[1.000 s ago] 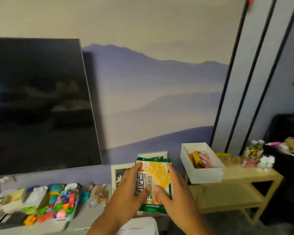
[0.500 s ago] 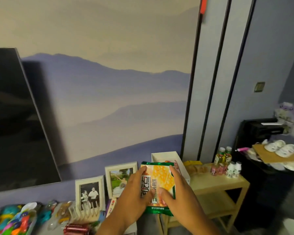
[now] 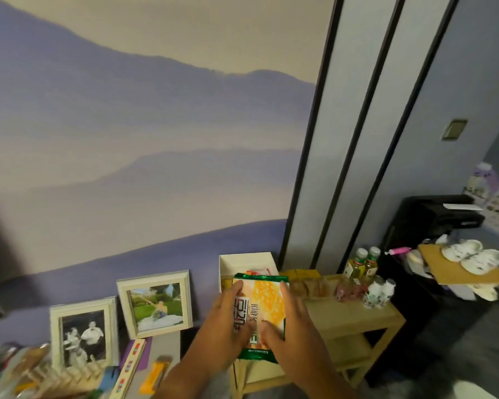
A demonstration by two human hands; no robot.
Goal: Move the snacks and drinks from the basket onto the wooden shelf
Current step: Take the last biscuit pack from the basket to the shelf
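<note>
Hands, my left hand [image 3: 224, 321] and right hand [image 3: 291, 326], clamp the snack packet [image 3: 261, 309] flat, ready for the wooden shelf [image 3: 357, 318].

We hold an orange snack pack [image 3: 261, 311] with green ends upright before the white basket [image 3: 247, 259], which sits on the wooden shelf [image 3: 355, 318] beside yellow packets [image 3: 301, 274], two bottles [image 3: 362, 263] and small white drinks [image 3: 379, 292].

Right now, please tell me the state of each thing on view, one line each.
snack packet: held upright by both hands, over the shelf.
left hand: gripping the packet's left edge.
right hand: gripping its right edge.
white basket: open, snacks inside.
two bottles: upright, capped, on the wooden shelf.
</note>
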